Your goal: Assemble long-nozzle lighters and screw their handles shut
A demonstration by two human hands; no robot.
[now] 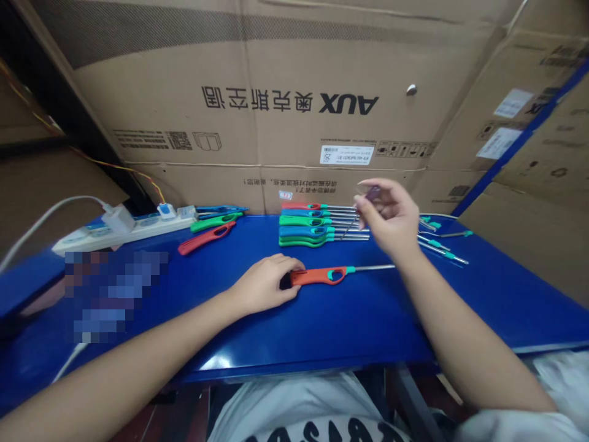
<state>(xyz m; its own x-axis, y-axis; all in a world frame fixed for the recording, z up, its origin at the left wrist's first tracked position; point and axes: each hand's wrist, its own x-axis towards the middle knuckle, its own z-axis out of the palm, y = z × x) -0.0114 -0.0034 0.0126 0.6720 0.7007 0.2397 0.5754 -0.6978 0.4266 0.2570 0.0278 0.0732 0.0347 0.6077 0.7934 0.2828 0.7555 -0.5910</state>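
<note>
An orange long-nosed lighter [322, 275] with a teal collar and a metal rod lies on the blue table [322, 325]. My left hand [264, 283] is closed on its handle end, pressing it to the table. Raised above the table, my right hand [390, 216] pinches a small screwdriver with a purple handle [370, 195], whose thin shaft points down to the left. Just behind the lighter, a row of several assembled lighters [306, 226] in red, blue and green lies side by side.
A white power strip [124, 228] with plugs sits at the back left. Beside it lie loose lighter handles [211, 228] in red, green and blue. Metal rods with teal collars [442, 242] lie at the right. Cardboard boxes [294, 92] wall the back.
</note>
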